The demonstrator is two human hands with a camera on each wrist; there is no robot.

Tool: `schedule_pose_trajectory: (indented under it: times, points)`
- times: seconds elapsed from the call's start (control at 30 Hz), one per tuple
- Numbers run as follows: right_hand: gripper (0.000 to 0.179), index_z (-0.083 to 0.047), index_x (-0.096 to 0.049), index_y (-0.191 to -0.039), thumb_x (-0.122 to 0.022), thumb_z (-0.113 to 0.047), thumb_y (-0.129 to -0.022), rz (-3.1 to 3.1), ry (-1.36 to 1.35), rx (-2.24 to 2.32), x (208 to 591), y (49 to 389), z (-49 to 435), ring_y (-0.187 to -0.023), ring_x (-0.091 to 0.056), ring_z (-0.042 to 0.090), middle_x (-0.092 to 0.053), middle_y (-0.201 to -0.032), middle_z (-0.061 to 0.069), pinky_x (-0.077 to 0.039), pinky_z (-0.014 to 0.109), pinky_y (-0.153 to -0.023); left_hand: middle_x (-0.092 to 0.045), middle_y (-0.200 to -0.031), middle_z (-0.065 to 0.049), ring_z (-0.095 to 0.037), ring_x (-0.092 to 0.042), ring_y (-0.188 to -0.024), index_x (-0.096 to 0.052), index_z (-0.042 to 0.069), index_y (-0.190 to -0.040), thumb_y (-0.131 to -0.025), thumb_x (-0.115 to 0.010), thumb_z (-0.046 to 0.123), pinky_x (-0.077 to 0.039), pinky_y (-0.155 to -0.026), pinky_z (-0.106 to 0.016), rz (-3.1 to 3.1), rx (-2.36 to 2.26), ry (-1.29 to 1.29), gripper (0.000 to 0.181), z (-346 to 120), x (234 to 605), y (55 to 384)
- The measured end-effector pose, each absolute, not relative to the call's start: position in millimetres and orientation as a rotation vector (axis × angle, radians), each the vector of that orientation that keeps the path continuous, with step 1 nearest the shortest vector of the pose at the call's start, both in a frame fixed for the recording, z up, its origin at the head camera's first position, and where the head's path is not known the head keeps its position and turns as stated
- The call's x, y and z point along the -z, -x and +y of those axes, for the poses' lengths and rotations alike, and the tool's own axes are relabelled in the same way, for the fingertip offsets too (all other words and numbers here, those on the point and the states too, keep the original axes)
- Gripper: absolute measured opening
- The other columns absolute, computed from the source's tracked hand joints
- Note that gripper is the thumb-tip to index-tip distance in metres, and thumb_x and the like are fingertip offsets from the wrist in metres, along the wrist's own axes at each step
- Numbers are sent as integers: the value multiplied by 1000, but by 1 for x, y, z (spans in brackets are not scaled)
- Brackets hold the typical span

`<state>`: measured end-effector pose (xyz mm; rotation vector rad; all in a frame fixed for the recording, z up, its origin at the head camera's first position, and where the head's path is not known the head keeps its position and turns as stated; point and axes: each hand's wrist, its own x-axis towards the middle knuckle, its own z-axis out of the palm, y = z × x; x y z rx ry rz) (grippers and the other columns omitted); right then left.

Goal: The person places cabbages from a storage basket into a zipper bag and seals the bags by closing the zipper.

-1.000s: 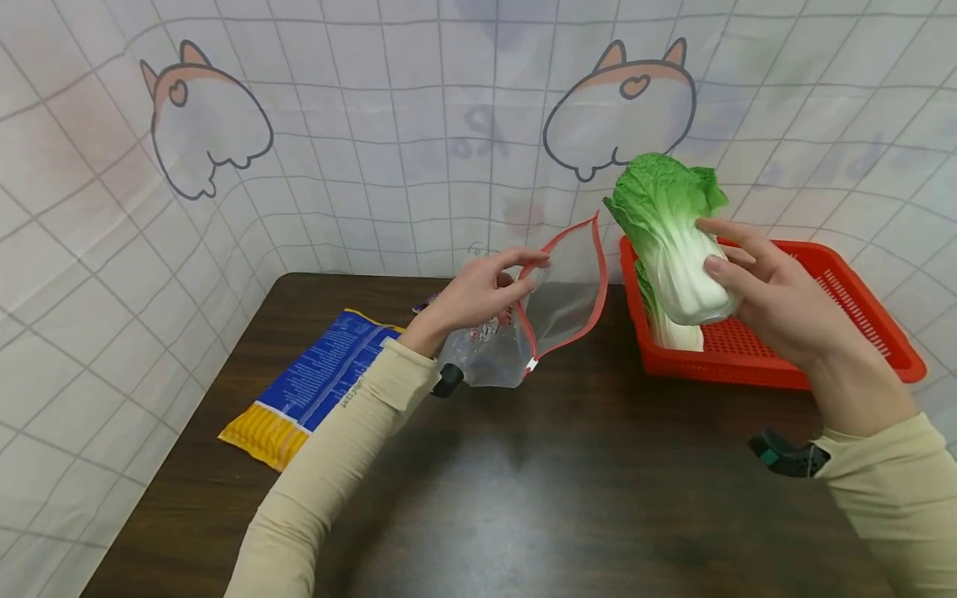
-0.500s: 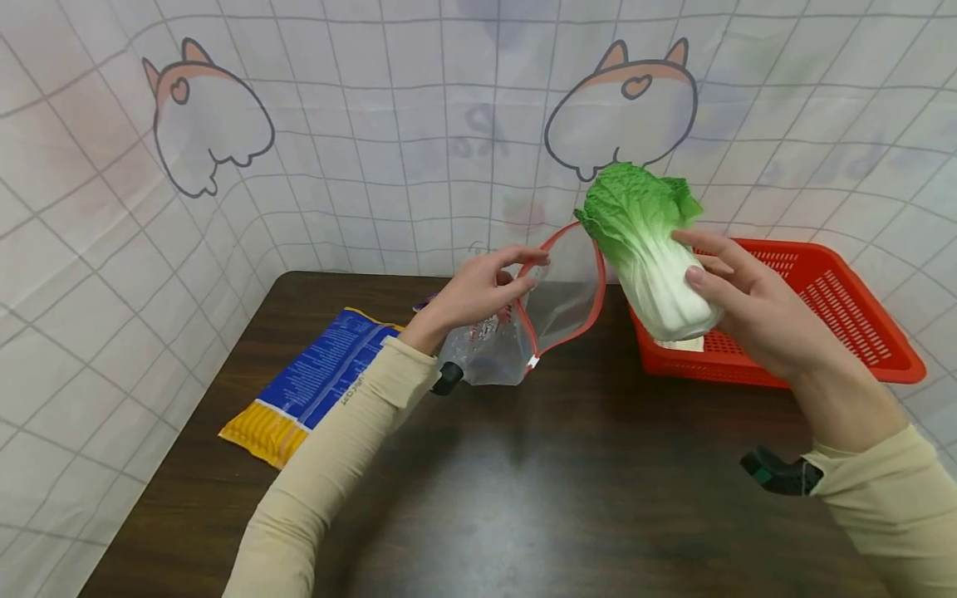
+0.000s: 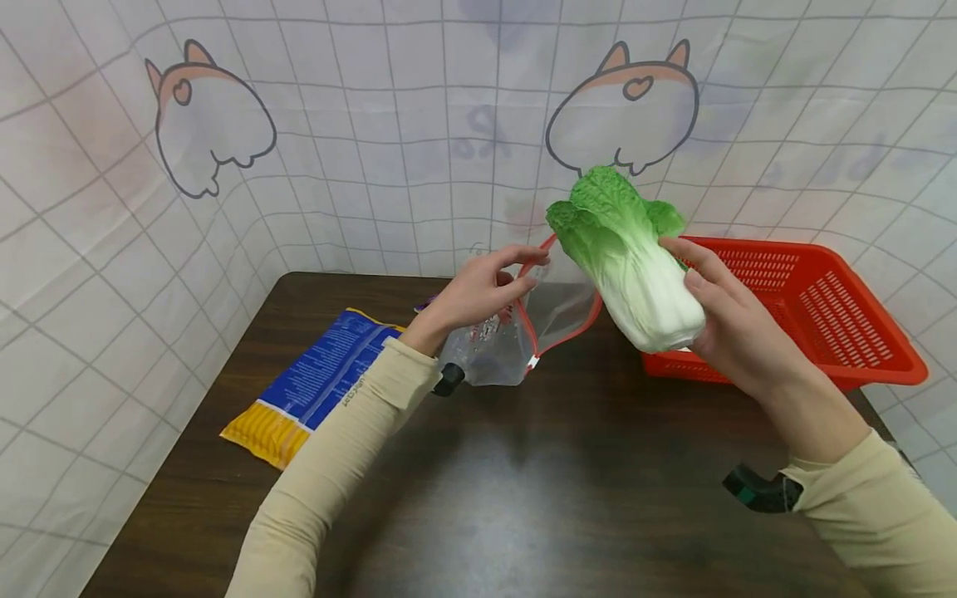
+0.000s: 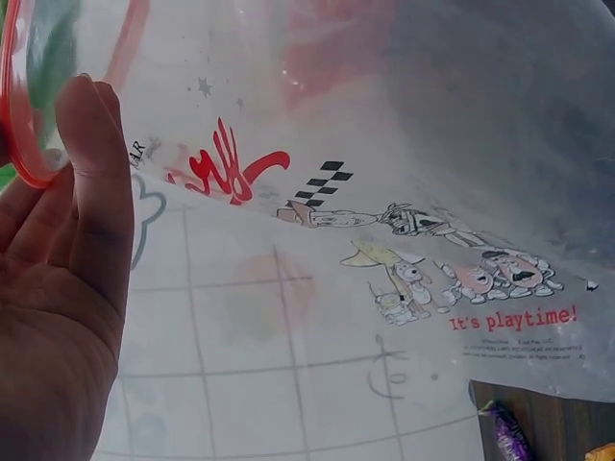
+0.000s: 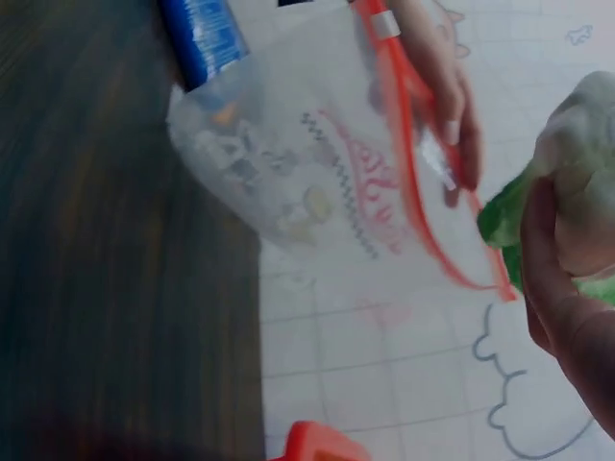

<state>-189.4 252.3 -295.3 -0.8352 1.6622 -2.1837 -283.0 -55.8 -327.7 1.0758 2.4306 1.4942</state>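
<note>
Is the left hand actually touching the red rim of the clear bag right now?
Touching. The left wrist view shows it: the left hand pinches the red rim of the clear bag, which passes between its fingers.

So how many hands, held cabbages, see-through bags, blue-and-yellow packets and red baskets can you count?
Hands: 2, left hand and right hand
Held cabbage: 1
See-through bag: 1
Blue-and-yellow packet: 1
Red basket: 1
Total: 6

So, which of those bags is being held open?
The clear, red-rimmed bag: the left hand pinches its edge. The blue and yellow bag lies on the table, no open mouth showing.
</note>
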Motion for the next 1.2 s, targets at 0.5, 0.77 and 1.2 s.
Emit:
schedule_pose_trajectory:
  times: [0.5, 0.77, 1.2]
  points:
    - [46, -31, -49, -141, -60, -36, -97, 2644, 650, 1070, 295, 186, 241, -117, -47, 26, -44, -140, 3, -47, 43, -85, -55, -139, 2, -19, -60, -60, -52, 20, -140, -99, -50, 14, -51, -53, -33, 2678, -1384, -952, 42, -56, 327, 282]
    - [40, -37, -54, -136, -61, -38, -96, 2662, 837, 839, 282, 192, 240, -116, -45, 19, -50, -134, -4, -46, 45, -88, -63, -125, -1, -14, -54, -52, -56, 20, -137, -94, -47, 4, -45, -46, -30, 2655, -1389, -1142, 47, -58, 327, 281]
    - [47, -27, -52, -140, -58, -44, -96, 2747, 648, 874, 284, 202, 228, -111, -49, 26, -52, -135, 4, -48, 45, -82, -64, -117, -5, -13, -54, -50, -56, 16, -137, -93, -48, 3, -48, -48, -30, 2568, -1408, -1280, 46, -54, 327, 277]
